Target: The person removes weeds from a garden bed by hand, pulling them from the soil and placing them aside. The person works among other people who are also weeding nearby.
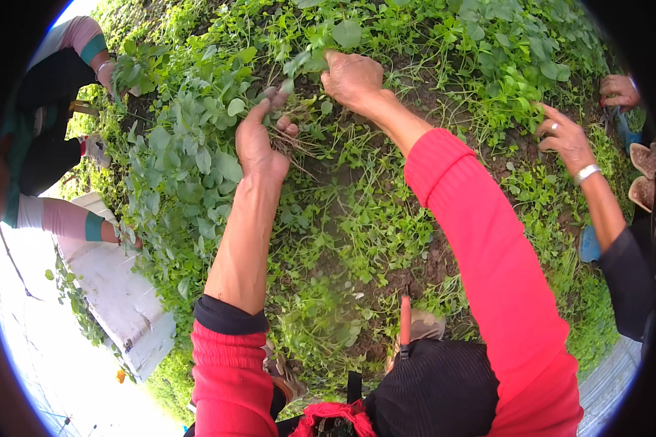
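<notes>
My left hand (265, 134) is closed around a bundle of uprooted leafy plants (224, 164), whose thin roots stick out to the right of the palm. Up and to the right, my right hand (355, 79) pinches a blurred leafy stem (306, 61) between thumb and fingers, above the bundle. Low green plants (371, 218) with small lobed leaves grow in brown soil below both hands. A tool's orange-red handle (405, 319) stands up beside my knee; its other end is hidden.
At the left, a co-worker's hands (106, 76) are among the plants, beside a white foam box (115, 284). On the right another person's ringed hand (568, 139) touches leaves, and a further hand (620, 92) is above it. My shoe (426, 326) is on the soil.
</notes>
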The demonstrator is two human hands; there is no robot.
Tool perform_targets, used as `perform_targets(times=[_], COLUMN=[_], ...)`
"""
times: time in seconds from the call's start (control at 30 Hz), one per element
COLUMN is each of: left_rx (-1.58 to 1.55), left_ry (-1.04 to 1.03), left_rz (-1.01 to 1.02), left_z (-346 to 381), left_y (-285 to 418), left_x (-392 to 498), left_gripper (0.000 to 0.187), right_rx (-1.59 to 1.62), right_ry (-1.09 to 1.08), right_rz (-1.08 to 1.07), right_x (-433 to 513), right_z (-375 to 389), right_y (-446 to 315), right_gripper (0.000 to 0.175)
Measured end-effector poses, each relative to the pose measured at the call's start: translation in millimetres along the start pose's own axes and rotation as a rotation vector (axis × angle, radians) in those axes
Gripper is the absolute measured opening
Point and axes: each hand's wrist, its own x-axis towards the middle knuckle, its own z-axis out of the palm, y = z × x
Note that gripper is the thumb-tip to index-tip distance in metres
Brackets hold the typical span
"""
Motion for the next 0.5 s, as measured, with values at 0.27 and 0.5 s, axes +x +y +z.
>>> perform_targets(times=[0.27, 0.5], left_rx=[0.005, 0.008], left_ry=[-0.051, -0.016], left_rz=[0.001, -0.008], left_z=[-3, 2], left_y=[-4, -3], left_x=[-2, -10], left_gripper=[0.032, 0.032], right_rx=[-0.084, 0.098], right_ry=[0.003, 0.113], right_rz=[-0.028, 0.047], right_x=[8, -3], right_z=[8, 11], right_y=[5, 8], right_gripper=[0.023, 0.019])
